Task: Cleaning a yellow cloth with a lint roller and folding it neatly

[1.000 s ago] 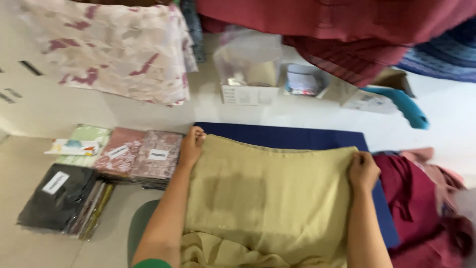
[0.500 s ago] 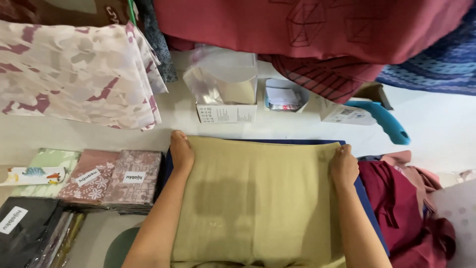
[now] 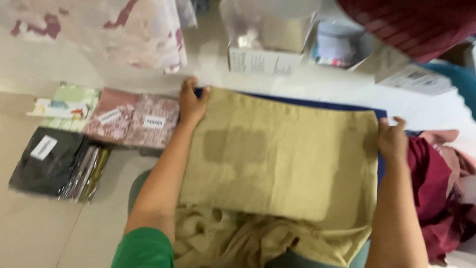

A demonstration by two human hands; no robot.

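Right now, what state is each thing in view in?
Left hand: gripping the far left corner of the khaki cloth.
Right hand: gripping its far right corner.
Khaki cloth: folded flat on the blue mat, near end bunched.
Packaged fabrics: sealed, stacked at left.
Maroon garment: crumpled at right.

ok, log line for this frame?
left hand: pinning khaki cloth far-left corner | right hand: at far-right corner | under: blue mat

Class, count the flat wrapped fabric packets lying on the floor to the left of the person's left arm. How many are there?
4 show clearly: green packet, pink packet, mauve patterned packet, black packet. Thin edges under the black one suggest more, partly hidden.
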